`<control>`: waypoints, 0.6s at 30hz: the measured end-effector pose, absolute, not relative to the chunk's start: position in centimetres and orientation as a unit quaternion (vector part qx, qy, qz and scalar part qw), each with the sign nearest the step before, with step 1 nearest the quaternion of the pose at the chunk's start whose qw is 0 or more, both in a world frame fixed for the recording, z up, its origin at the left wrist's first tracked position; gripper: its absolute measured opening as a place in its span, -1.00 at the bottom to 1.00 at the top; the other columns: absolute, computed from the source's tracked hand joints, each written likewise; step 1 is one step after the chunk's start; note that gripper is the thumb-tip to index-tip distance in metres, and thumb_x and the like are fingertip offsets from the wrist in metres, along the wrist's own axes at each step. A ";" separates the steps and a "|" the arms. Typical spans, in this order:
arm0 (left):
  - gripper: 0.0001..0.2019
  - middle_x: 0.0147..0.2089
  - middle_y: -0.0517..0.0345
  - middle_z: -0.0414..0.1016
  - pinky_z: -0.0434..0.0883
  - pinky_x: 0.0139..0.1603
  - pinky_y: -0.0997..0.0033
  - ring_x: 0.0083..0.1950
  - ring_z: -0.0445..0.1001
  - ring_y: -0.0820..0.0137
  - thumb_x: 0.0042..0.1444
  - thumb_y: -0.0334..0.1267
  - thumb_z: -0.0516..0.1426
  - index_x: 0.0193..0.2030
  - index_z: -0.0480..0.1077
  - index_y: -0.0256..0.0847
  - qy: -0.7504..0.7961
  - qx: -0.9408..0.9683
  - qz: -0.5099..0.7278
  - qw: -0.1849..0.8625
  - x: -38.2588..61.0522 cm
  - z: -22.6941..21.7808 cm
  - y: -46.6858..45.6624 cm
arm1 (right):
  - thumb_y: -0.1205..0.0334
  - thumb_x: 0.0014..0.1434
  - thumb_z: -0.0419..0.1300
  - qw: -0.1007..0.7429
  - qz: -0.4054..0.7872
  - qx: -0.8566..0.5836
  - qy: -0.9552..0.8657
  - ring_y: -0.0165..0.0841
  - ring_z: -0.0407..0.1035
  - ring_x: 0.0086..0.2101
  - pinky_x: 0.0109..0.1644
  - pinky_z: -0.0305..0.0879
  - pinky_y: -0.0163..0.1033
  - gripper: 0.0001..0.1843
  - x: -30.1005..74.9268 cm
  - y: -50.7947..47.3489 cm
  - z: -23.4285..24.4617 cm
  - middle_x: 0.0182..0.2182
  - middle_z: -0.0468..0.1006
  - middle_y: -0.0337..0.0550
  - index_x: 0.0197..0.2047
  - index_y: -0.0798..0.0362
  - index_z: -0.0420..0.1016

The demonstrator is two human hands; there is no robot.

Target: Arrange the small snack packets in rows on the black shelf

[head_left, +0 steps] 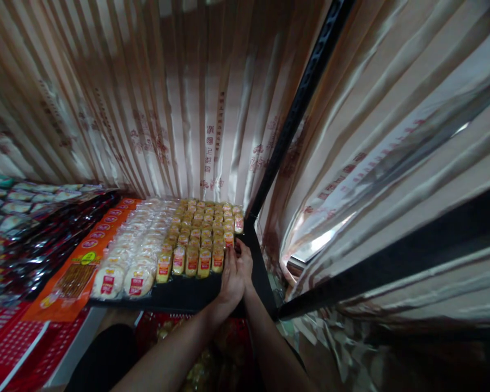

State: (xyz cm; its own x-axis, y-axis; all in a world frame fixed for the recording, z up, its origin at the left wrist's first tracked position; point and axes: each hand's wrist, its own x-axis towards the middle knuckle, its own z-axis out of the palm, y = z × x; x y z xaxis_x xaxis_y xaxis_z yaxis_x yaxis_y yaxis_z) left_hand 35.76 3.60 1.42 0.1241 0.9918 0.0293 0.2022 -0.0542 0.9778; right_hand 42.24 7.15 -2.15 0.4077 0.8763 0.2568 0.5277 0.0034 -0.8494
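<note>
My left hand [231,279] and my right hand [245,262] are pressed close together at the right front of the shelf. Their fingertips close on a small yellow snack packet [228,240] with a red label, at the near end of a row. Fingers partly cover its lower part. To its left stand several rows of the same yellow packets [191,262], upright and tightly packed. White round packaged cakes [137,279] fill two rows farther left. The black shelf [179,296] shows along the front and right.
An orange snack bag [71,277], dark shiny packets [65,228] and pale packets [18,207] lie leftward. Red baskets [12,337] stand below, one beneath my forearms. A black post [294,120] rises at the shelf's right corner; printed curtains [188,109] hang behind.
</note>
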 end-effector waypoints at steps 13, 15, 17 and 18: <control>-0.61 0.18 -0.05 0.27 0.19 0.26 0.21 0.22 0.21 0.32 0.22 -0.23 -0.16 0.14 0.20 -0.23 0.413 0.711 0.419 0.385 30.0 2.3 -4.8 | 0.19 0.04 -0.04 0.585 0.190 -0.646 -0.453 -0.31 0.33 -0.14 -0.01 0.27 -0.14 -0.58 38.3 -2.4 -1.5 -0.14 0.43 -0.04 -0.04 0.09 0.36; -0.63 0.14 -0.07 0.28 0.23 0.21 0.19 0.17 0.25 0.32 0.22 -0.24 -0.15 0.12 0.21 -0.25 0.389 0.732 0.414 0.376 28.1 1.9 -7.0 | 0.21 0.05 -0.07 0.589 0.213 -0.638 -0.448 -0.31 0.34 -0.16 -0.03 0.28 -0.14 -0.62 36.8 -5.2 -2.0 -0.17 0.45 -0.07 -0.10 0.08 0.38; -0.64 0.11 -0.08 0.27 0.26 0.18 0.19 0.13 0.27 0.31 0.21 -0.24 -0.14 0.10 0.22 -0.26 0.390 0.750 0.380 0.375 26.1 1.2 -9.0 | 0.22 0.05 -0.07 0.580 0.238 -0.633 -0.454 -0.32 0.35 -0.17 -0.03 0.27 -0.15 -0.67 35.2 -7.9 -2.8 -0.22 0.47 -0.12 -0.17 0.06 0.41; -0.64 0.11 -0.09 0.28 0.26 0.18 0.19 0.12 0.28 0.31 0.21 -0.24 -0.14 0.09 0.22 -0.27 0.392 0.761 0.353 0.378 25.2 0.6 -9.7 | 0.23 0.04 -0.07 0.566 0.252 -0.634 -0.462 -0.32 0.35 -0.18 -0.03 0.27 -0.15 -0.68 34.5 -9.1 -3.3 -0.24 0.49 -0.14 -0.20 0.04 0.43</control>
